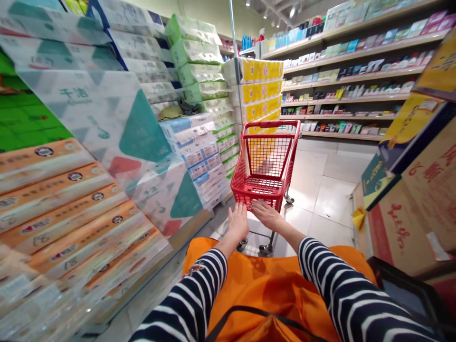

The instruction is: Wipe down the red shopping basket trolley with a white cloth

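A red shopping cart [268, 183] with a mesh basket and dark wheels stands in the aisle just ahead. At its near edge, my left hand [238, 221] is raised with the fingers stretched out and nothing in it. My right hand [264, 213] reaches in from the right, fingers extended and flat, in front of the basket's near side. Whether either hand touches the cart cannot be made out. An orange garment [270, 289] covers my front below the hands.
Stacked tissue packs [71, 209] line the left side, with yellow packs [261, 90] behind the cart. Shelves of small boxed goods [349, 85] fill the back right. Cardboard cartons [399, 232] and a dark screen [406, 289] are at the right. Tiled floor [308, 178] shows beside the cart.
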The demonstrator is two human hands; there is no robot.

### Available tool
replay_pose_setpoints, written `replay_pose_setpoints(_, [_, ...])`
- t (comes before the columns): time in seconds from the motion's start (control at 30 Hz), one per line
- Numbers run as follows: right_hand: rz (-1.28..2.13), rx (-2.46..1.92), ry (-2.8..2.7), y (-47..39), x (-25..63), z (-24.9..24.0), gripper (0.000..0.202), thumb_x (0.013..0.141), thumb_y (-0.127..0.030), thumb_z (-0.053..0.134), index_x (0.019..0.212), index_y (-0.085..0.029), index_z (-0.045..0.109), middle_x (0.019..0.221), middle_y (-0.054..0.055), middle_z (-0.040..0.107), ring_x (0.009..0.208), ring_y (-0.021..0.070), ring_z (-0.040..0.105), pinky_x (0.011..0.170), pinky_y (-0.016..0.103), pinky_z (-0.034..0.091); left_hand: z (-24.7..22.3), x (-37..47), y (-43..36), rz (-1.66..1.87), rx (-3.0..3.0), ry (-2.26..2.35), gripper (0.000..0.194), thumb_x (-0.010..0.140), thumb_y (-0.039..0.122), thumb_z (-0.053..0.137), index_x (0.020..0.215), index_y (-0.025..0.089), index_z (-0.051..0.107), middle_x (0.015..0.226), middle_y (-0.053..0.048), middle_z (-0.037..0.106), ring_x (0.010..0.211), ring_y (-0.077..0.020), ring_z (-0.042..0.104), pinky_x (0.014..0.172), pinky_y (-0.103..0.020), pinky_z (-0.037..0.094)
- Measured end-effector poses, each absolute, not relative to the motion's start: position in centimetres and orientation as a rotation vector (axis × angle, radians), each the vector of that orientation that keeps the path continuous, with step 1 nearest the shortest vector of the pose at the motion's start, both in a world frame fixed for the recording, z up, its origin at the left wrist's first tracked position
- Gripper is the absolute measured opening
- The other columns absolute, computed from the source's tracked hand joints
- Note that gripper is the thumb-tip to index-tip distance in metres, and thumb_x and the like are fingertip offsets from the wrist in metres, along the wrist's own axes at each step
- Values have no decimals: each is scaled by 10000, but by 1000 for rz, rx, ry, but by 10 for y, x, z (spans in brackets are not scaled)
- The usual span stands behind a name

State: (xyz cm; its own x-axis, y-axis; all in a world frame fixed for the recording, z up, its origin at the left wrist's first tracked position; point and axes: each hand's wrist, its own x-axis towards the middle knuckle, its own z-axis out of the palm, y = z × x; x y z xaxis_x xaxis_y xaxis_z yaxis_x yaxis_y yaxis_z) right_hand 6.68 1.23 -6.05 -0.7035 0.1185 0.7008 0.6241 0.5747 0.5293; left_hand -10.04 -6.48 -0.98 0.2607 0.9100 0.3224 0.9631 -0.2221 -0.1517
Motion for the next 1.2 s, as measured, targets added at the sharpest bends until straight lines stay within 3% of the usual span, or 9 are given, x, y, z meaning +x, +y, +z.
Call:
replay_pose_setpoints(0.13, [-1067, -573, -2207, 0, 76, -67, 317, 911, -124, 355, 1073, -111, 627, 1201, 113, 558, 1181, 210, 477, 1033, 448, 359, -17, -90, -64, -174, -2265, -1659, 648, 783, 168, 364, 1404, 32, 240, 1470, -135, 183, 1361, -243, 136, 1087, -514, 127])
replay_pose_setpoints(0.33, [-1001, -629, -2071, -14, 97, -29, 395, 903, -85, 341, 1247, -151, 523, 1335, 90, 446, 1340, 245, 235, 1093, 537, 203, -16, -78, -61, -249, -2235, -1633, 663, 776, 155, 375, 1411, 38, 226, 1479, -139, 146, 1368, -238, 99, 1094, -489, 107])
replay_pose_setpoints(0.5, [-1022, -664, -2138, -7, 104, -58, 374, 886, -70, 375, 1219, -113, 541, 1300, 111, 479, 1284, 232, 351, 1070, 479, 299, -21, -70, -66, -188, -2282, -1558, 667, 782, 158, 369, 1416, 34, 206, 1486, -120, 125, 1368, -243, 90, 1094, -499, 100])
replay_pose_setpoints(0.63, [-1094, -668, -2145, -9, 104, -85, 294, 880, -89, 403, 1070, -99, 627, 1182, 105, 568, 1171, 253, 474, 1036, 509, 329, -25, -70, -69, -127, -2316, -1473, 650, 792, 170, 363, 1413, 38, 222, 1482, -121, 149, 1366, -242, 106, 1093, -494, 109])
replay_pose_setpoints(0.9, [-929, -711, -2018, -23, 120, -32, 421, 900, -62, 330, 1276, -156, 494, 1342, 79, 440, 1340, 232, 239, 1098, 510, 209, -11, -74, -63, -159, -2257, -1508, 690, 760, 145, 387, 1418, 49, 204, 1489, -119, 94, 1372, -234, 58, 1090, -495, 88])
replay_pose_setpoints(1.2, [-1022, -721, -2148, -12, 99, -87, 336, 865, -76, 403, 1142, -94, 593, 1229, 124, 533, 1223, 261, 422, 1049, 530, 302, -32, -75, -66, -104, -2307, -1432, 666, 774, 149, 368, 1416, 51, 220, 1486, -119, 132, 1368, -241, 91, 1092, -492, 102])
